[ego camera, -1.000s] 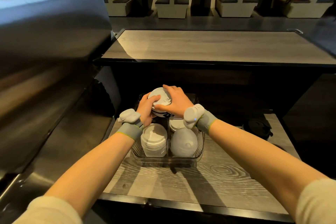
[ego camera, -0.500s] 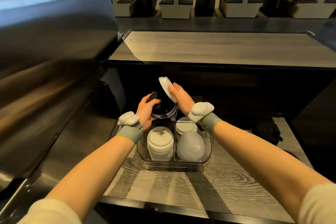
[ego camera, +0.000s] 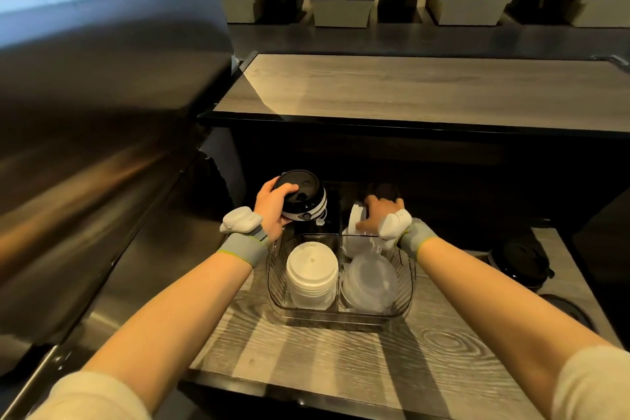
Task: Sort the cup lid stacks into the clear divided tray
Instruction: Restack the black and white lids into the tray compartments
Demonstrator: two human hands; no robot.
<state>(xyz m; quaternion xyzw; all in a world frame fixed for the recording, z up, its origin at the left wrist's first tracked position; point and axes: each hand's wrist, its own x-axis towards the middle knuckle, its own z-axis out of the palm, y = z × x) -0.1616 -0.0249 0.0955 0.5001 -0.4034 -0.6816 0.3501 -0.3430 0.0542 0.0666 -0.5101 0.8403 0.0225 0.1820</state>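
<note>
Left hand (ego camera: 272,206): is curling its fingers round a black-topped lid stack (ego camera: 301,196), one digit lying across the black top, just above centre of the frame.
Right hand (ego camera: 378,211): is pinching a white lid (ego camera: 356,215) that is standing on edge, fingers bent over its rim, right of centre.
Steel surface (ego camera: 102,147): is filling the left side of the frame, blurred.
Upper counter (ego camera: 409,89): is stretching across the upper right, grey wood grain.
Lower counter (ego camera: 324,361): is carrying the tray, lower centre.
Clear divided tray (ego camera: 341,312): is sitting at centre frame, four compartments showing.
Black-topped lid stack: is being held tilted over the tray's far left compartment, white lids showing under the black ones.
White lid stack (ego camera: 312,278): is standing in the near left compartment.
Clear dome lids (ego camera: 370,283): are leaning in the near right compartment.
White lid: is hanging over the far right compartment, more white lids (ego camera: 351,244) lying beneath it.
Black object (ego camera: 521,262): is lying at the right edge of the counter, too dark to identify.
Wrist bands (ego camera: 240,220): are wrapping both wrists, grey with a white unit on each.
</note>
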